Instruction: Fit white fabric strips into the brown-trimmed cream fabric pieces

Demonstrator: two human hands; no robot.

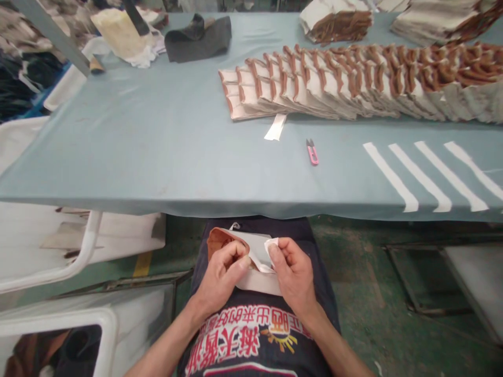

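On my lap lies a folded fabric piece (pixel 259 283), off-white outside with a brown inner side showing at its open left end. My left hand (pixel 226 269) is closed on the brown-edged rim of this piece, thumb on top. A narrow white strip (pixel 265 266) runs across the piece's opening toward my right hand (pixel 293 272). That hand pinches the strip's upper end between thumb and fingers. The fingers partly cover where strip and fabric meet, so I cannot tell whether they are joined.
Ahead is a table with a blue-grey cover (pixel 157 157). On it are pink thread snips (pixel 312 153), several white strips (pixel 426 175), a long overlapping row of brown-edged fabric pieces (pixel 338 84) and a dark cloth (pixel 200 42). White bins (pixel 90 251) stand at left.
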